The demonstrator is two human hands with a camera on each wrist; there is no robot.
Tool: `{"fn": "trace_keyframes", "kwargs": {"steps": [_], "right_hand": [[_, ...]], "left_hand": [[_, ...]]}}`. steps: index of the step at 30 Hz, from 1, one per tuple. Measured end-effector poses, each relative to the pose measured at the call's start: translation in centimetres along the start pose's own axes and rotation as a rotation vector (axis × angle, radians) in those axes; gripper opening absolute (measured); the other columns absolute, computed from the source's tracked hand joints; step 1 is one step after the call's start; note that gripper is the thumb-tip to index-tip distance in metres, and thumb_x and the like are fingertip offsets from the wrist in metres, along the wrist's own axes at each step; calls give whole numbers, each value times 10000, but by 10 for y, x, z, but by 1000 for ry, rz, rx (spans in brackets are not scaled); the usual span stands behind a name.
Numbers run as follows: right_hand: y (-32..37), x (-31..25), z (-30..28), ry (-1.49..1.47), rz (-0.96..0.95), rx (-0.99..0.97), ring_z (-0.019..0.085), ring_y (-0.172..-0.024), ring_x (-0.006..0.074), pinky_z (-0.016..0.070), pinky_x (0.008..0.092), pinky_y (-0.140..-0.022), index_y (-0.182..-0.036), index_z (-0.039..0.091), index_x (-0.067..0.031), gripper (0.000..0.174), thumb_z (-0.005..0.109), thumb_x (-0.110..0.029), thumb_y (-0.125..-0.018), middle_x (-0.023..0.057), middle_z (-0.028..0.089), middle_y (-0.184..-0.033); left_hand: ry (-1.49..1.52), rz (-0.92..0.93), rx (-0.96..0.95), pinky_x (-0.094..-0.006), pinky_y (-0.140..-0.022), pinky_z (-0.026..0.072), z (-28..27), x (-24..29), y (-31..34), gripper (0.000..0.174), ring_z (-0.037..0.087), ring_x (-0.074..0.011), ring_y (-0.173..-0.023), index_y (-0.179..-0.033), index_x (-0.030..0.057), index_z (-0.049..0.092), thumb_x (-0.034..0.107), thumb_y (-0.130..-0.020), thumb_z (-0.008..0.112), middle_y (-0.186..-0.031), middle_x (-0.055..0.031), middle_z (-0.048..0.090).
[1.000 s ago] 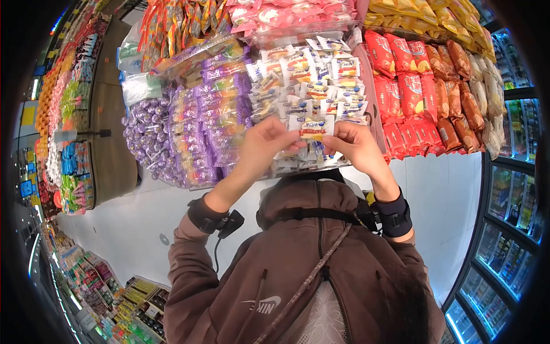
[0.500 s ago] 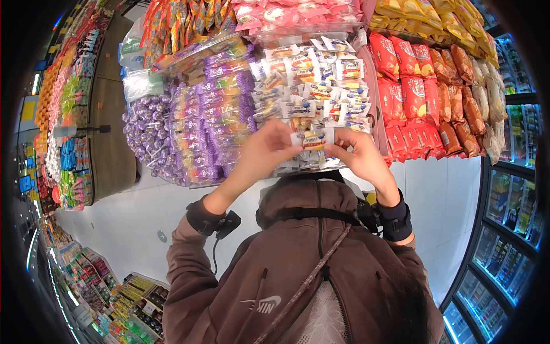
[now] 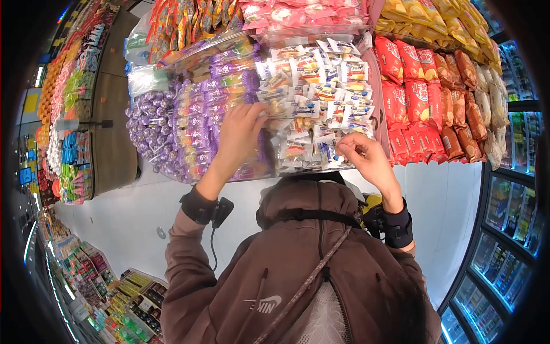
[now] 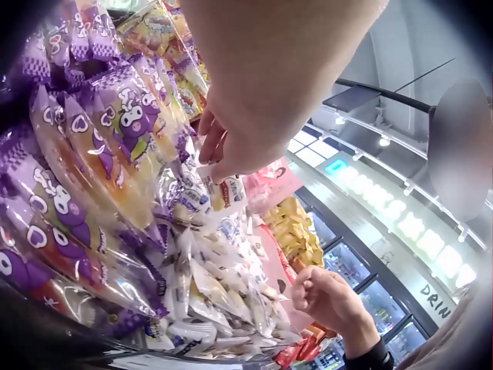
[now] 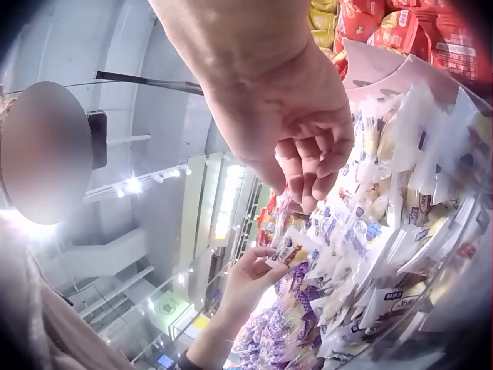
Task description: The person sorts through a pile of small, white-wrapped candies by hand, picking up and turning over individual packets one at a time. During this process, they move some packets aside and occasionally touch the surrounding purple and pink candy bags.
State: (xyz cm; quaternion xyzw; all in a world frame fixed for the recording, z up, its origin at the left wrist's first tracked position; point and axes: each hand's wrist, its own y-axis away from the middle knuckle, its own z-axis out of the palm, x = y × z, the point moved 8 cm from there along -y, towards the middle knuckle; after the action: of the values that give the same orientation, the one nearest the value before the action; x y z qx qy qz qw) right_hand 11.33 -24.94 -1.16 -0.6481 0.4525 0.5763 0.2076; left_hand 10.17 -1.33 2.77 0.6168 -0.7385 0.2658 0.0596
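My left hand [image 3: 238, 136] is over the border between the purple-wrapped packs [image 3: 195, 129] and the white snack packets [image 3: 309, 71]. In the right wrist view, its thumb and fingers pinch a small white wrapped snack packet [image 5: 290, 253]; the head view hides that packet behind the hand. My right hand [image 3: 371, 160] hovers at the front right of the white packets, fingers loosely curled and holding nothing. Several white packets with blue and red print lie loose below its fingertips.
Red snack packs [image 3: 415, 100] and brown packs [image 3: 452, 106] fill the section to the right, past a pink divider [image 3: 379, 109]. Purple-wrapped lollipops [image 3: 150, 123] are piled at the left. Pink bags [image 3: 303, 14] sit behind. Lit drink fridges [image 3: 507, 195] line the right side.
Both hands held the white packet between them earlier. Now they have parted: the left has moved left with a packet, and the right has let go and shifted slightly right and down.
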Motion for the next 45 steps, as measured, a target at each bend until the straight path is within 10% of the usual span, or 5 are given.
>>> {"fn": "trace_keyframes", "kwargs": {"steps": [20, 29, 45], "right_hand": [[4, 3, 7, -50, -8, -10, 529, -703, 62, 422, 215, -626, -891, 588, 0, 112, 529, -95, -895, 13, 606, -781], [4, 2, 7, -55, -22, -10, 525, -705, 58, 422, 205, -627, -892, 592, 0, 111, 528, -91, -893, 11, 605, -782], [4, 2, 5, -53, -16, -8, 527, -709, 62, 424, 211, -633, -900, 590, -1, 119, 523, -100, -899, 12, 607, -781]], "left_hand": [[-349, 269, -54, -389, -894, 344, 22, 4, -2, 94, 499, -219, -830, -836, 93, 588, 139, -755, 599, -761, -43, 514], [-160, 350, -127, -345, -766, 429, 19, 28, 14, 239, 536, -228, -851, -953, 63, 576, 140, -738, 645, -907, -55, 561], [261, -87, -242, -324, -634, 476, 27, -2, -1, 153, 587, -267, -722, -917, 9, 560, 48, -773, 595, -836, -116, 557]]}}
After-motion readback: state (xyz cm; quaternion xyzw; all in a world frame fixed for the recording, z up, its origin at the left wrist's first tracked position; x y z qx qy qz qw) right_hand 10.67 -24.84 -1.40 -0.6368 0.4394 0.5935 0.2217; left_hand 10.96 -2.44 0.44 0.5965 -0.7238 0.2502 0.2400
